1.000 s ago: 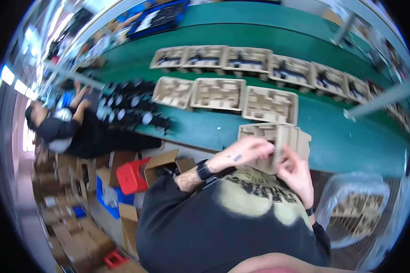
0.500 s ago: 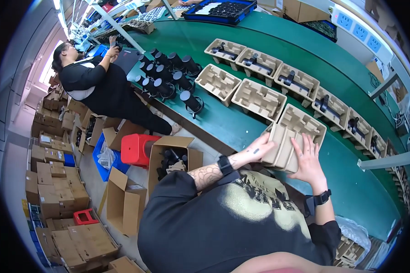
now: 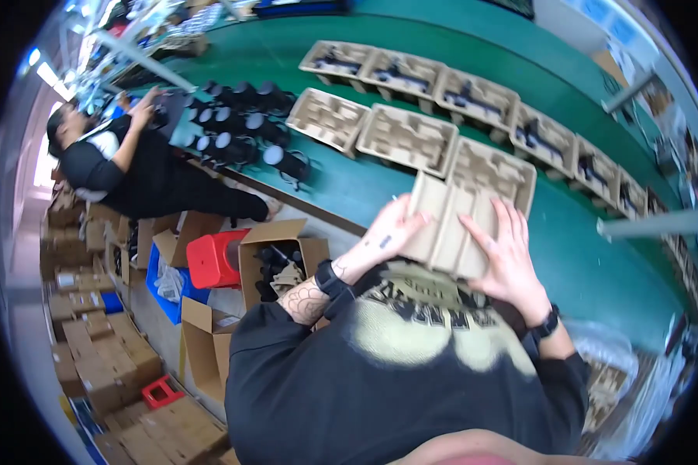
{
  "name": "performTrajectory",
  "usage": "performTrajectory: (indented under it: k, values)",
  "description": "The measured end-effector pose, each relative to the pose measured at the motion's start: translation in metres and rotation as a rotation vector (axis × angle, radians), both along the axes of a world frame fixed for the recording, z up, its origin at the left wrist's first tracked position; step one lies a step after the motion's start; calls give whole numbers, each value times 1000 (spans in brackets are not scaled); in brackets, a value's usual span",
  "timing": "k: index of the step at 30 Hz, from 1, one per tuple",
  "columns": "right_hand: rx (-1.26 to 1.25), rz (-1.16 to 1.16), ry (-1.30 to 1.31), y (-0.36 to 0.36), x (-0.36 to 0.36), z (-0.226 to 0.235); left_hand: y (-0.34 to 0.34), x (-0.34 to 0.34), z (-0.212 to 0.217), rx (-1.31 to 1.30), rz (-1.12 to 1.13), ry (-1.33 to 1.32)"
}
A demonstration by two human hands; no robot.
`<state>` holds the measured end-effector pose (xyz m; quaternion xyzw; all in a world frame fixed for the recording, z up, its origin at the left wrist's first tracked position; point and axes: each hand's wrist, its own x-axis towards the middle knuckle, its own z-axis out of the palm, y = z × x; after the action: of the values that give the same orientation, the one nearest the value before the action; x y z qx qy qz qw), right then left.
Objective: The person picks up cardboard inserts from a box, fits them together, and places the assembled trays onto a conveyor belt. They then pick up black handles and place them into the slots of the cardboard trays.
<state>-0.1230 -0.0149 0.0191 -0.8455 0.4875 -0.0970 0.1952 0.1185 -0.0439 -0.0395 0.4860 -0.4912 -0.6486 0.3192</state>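
Close in front of my body is a brown moulded-pulp tray piece (image 3: 444, 225) with ridged sides. My left hand (image 3: 395, 231) grips its left edge, thumb on top. My right hand (image 3: 508, 252) holds its right side, with the fingers spread over the surface. Just beyond it, partly overlapped, stands a bare pulp tray (image 3: 495, 172). Two more such trays, a middle tray (image 3: 408, 138) and a left tray (image 3: 328, 118), continue the row. Whether the held piece is one tray or several nested ones, I cannot tell.
Behind runs a row of trays holding black parts (image 3: 467, 99) on the green bench (image 3: 597, 267). Black cylindrical devices (image 3: 287, 163) stand to the left. A co-worker (image 3: 132, 170) is beyond them. On the floor are open cartons (image 3: 283, 263) and a red stool (image 3: 213, 260).
The whole view has shifted, with bench items sitting further left and higher. Both hands stay on the pulp piece, which is slightly nearer my body relative to the tray behind.
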Motion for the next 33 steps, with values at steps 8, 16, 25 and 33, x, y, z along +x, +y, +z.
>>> performTrajectory:
  k: [8,16,25,33]
  values:
    - [-66,-11,-21,-20,-2,-9,-6,-2,5,41,38,136]
    - [-66,-4,-78,-14,-15,-14,-8,-6,-10,-16,84,37]
    - [-66,-37,-125,-2,-2,-24,11,0,-9,-11,127,98]
    - [-94,-22,-133,-6,-4,-32,16,4,-11,-152,177,-76]
